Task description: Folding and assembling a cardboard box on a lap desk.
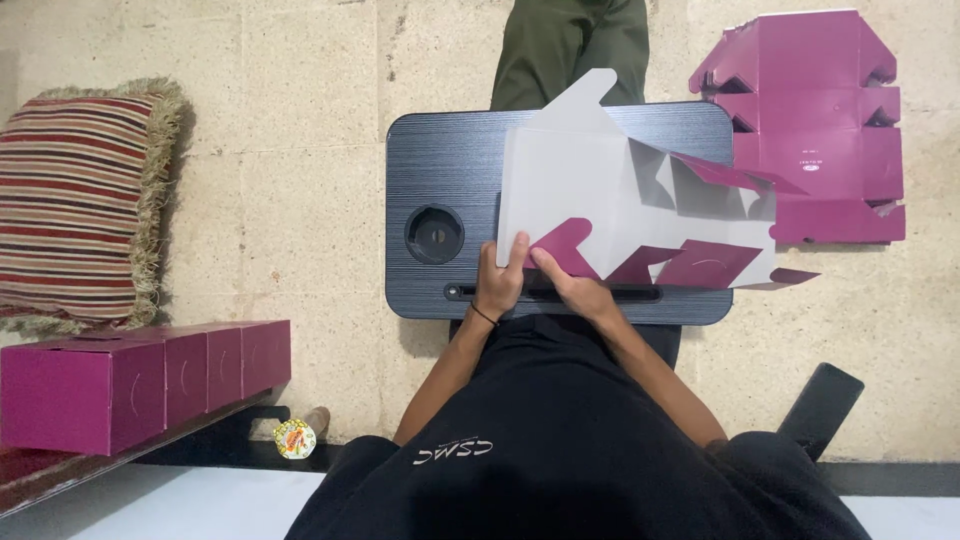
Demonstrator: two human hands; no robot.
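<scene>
Striped fringed cushion (pixel 75 205) far left; row of folded magenta boxes (pixel 140 380) near left; small round sweet wrapper (pixel 295 439) on floor; dark phone-like slab (pixel 820 410) near right.
</scene>
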